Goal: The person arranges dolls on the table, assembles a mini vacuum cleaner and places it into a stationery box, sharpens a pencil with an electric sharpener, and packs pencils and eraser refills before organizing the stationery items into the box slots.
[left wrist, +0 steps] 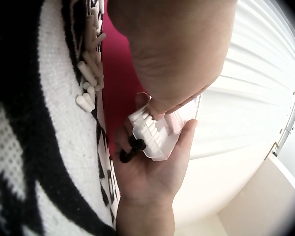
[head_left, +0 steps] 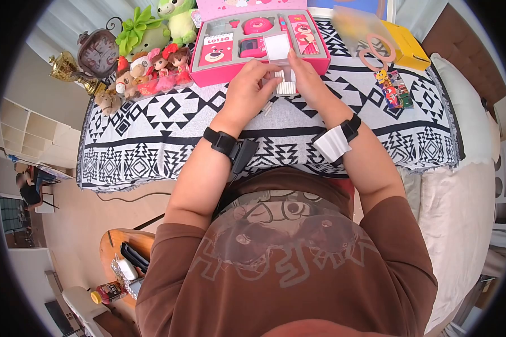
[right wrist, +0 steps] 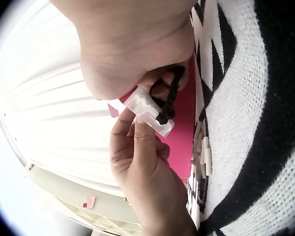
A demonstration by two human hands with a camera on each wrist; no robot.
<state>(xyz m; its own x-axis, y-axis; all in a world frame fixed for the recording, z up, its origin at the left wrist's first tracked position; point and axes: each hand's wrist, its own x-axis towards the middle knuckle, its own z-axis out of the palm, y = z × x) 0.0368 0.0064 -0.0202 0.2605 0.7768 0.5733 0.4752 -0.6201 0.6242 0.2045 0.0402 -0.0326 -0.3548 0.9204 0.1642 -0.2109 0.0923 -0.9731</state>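
Both hands work at a clear box point(head_left: 287, 72) with its lid up, in front of the near edge of the pink gift set point(head_left: 226, 72), around the middle of the patterned cloth point(head_left: 208, 121). Right hand point(head_left: 313, 84): fingers curled round the clear box, gripping it from the side and below (black fuzzy loop point(right wrist: 173, 91) at the fingers). Left hand point(head_left: 247, 92): fingers bent, thumb and forefinger pinching the box at its opening, tips by the white sticks point(left wrist: 150, 129) inside (whether a stick is also between them is hidden).

Sticks sit side by side in the box. Loose sticks point(left wrist: 88, 71) lie in a scattered line on the cloth, between the hands and its near edge.

Gift set is open toward the far edge, with a LOTSO notepad point(head_left: 216, 49) in its left compartment. Toward the far left corner: plush toys point(head_left: 146, 42), dolls point(head_left: 171, 64), clock point(head_left: 98, 53), gold trophy point(head_left: 67, 67). Toward the far right corner: yellow box point(head_left: 411, 48), pinkish rings point(head_left: 379, 48) and, nearer, a colourful sheet point(head_left: 395, 90).
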